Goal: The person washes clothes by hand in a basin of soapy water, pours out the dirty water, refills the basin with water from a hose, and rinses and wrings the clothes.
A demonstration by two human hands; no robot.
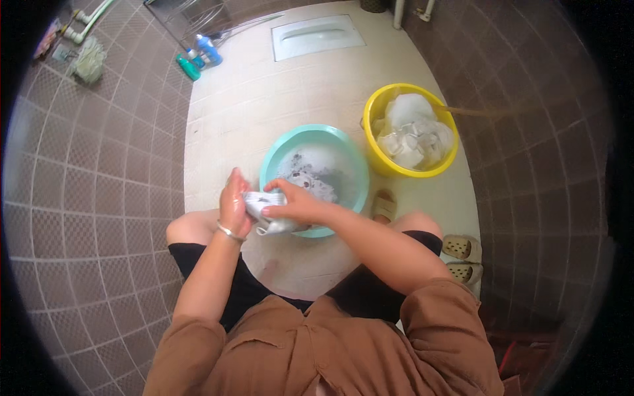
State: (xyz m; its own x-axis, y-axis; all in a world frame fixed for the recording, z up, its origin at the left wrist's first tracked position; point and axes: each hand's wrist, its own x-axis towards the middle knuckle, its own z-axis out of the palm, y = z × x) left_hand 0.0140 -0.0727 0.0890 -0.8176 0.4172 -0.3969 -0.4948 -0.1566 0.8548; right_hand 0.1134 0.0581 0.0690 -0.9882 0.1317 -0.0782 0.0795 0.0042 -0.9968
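Observation:
A bunched white cloth with a ribbed part is between my hands, over the near left rim of a turquoise basin. My right hand grips it, thumb and fingers curled round its right side. My left hand, wet and wearing a bracelet at the wrist, is stretched flat with its palm toward the cloth's left side. A loose loop of the cloth hangs below. In the basin lies a whitish cloth with dark spots, partly in sudsy water. What kind of garment I hold cannot be made out.
A yellow bucket full of white cloths stands right of the basin, a stick leaning out of it. Sandals lie by my right knee. Bottles stand by the left wall; a squat toilet is at the back.

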